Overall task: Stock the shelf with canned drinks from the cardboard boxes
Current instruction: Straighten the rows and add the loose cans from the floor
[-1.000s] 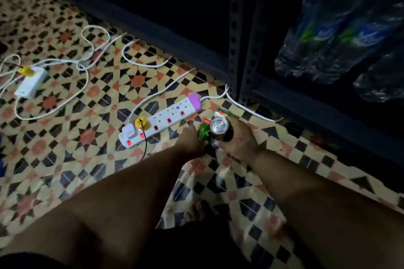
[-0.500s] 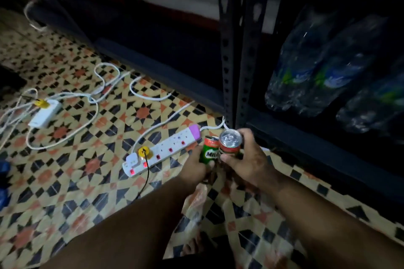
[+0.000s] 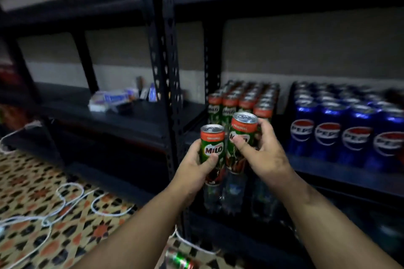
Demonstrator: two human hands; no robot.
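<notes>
While both arms reach toward the black shelf (image 3: 341,172), each hand holds one green Milo can. The left hand (image 3: 194,166) wraps its fingers around the left can (image 3: 211,146), which stands upright. The right hand (image 3: 265,155) grips the right can (image 3: 241,135), a little higher and tipped slightly. The two cans are just beside each other, in front of the shelf's front edge. At 12 o'clock from the hands, rows of Milo cans (image 3: 238,102) fill the shelf. At 3 o'clock sit the blue Pepsi cans (image 3: 347,129), with a dark gap between the two groups. A black post (image 3: 162,85) stands at 10 o'clock. White cords (image 3: 65,201) lie on the patterned floor (image 3: 28,181) at 8 o'clock. Another can (image 3: 179,260) lies on its side at 6 o'clock.
</notes>
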